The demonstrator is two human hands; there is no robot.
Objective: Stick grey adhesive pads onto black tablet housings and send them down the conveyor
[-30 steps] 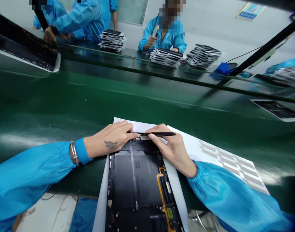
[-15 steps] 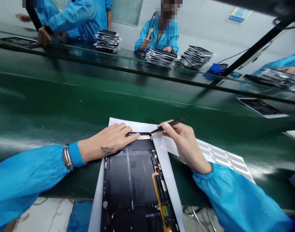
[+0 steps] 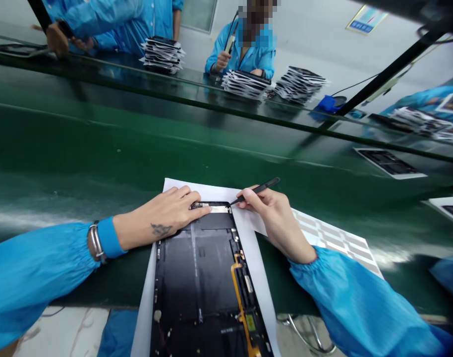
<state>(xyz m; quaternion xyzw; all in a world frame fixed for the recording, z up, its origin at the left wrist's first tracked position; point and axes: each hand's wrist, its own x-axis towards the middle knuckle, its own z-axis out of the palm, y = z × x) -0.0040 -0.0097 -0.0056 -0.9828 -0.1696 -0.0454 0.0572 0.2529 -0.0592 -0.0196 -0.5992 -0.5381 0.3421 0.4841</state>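
Observation:
An opened black tablet chassis (image 3: 197, 277) lies on a white sheet (image 3: 254, 258) at the near edge of the green belt. My left hand (image 3: 163, 215) rests flat on its top left corner, fingertips pressing beside a pale strip (image 3: 219, 209) along the top edge. My right hand (image 3: 273, 215) pinches black tweezers (image 3: 254, 191) whose tip touches the right end of that strip. An orange flex cable (image 3: 239, 287) runs down the chassis's right side.
A sheet of grey adhesive pads (image 3: 334, 240) lies under my right wrist. More chassis on white sheets (image 3: 388, 162) ride the belt at right. Across the belt, people in blue coats work beside stacks of parts (image 3: 245, 84).
My right hand lifted off the chassis and moved right, tilting the tweezers up so only the tip meets the strip. The left hand stayed in place.

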